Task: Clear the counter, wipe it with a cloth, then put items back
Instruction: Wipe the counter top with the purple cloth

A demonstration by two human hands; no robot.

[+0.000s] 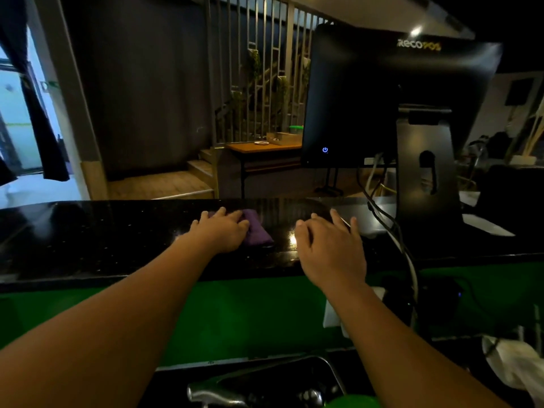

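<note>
A black polished counter (pixel 117 231) runs across the view. A folded purple cloth (pixel 256 231) lies on it near the middle. My left hand (pixel 222 232) rests flat on the cloth's left part, fingers spread and pressing down. My right hand (pixel 329 245) lies to the right of the cloth with fingers straight and spread, its fingertips at the flat grey base plate (pixel 368 213) of the POS terminal. Neither hand grips anything.
A black POS monitor (pixel 382 98) on a grey stand (pixel 424 178) occupies the counter's right side, with cables (pixel 391 231) hanging over the near edge. Below are a green panel (pixel 235 313), a sink (pixel 265 384) with tap, and a white bag (pixel 512 366).
</note>
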